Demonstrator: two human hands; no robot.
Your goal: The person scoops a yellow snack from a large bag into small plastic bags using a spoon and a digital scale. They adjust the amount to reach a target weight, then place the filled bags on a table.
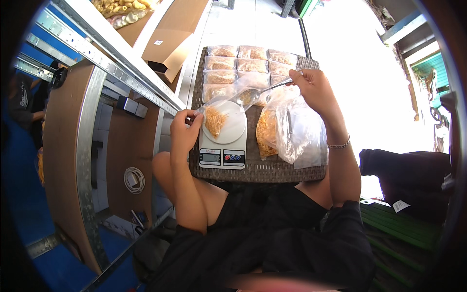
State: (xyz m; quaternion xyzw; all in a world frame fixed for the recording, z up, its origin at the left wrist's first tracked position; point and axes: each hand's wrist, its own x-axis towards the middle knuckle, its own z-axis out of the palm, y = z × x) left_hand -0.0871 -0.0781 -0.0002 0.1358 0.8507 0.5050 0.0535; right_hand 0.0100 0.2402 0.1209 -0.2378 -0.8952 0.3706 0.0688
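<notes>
My left hand (184,130) pinches the edge of a small clear bag (215,118) part-filled with orange-yellow shreds, which rests on the round white pan of a white kitchen scale (223,156). My right hand (314,88) holds the handle of a metal spoon (265,91), whose bowl hangs near the small bag's mouth. A large clear bag (282,131) of the same shreds lies to the right of the scale, below my right hand.
The scale stands on a dark woven table (258,171). Several filled packets (237,64) lie in rows at its far side. A cardboard box (168,51) and a metal-framed shelf (82,136) are at the left. Dark cloth (408,180) lies at the right.
</notes>
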